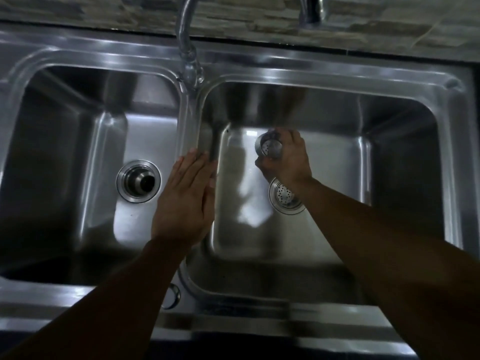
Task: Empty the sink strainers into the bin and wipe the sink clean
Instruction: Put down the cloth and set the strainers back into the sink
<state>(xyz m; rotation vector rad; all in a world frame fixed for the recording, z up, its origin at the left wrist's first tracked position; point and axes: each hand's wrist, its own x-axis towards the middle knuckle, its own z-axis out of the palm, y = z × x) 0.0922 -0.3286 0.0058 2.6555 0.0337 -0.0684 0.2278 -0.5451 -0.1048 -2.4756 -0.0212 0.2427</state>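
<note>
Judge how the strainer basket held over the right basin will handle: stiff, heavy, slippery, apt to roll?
Probably stiff: the strainer basket looks like perforated steel and holds its cup shape in the right hand. Likely light, since one hand alone carries it. Its sides are round, so it may roll if laid sideways.

Silver steel sink point(324, 81), perforated silver strainer point(271, 148), grey-brown streaked stone wall point(259, 16), chrome faucet point(185, 35)
</note>
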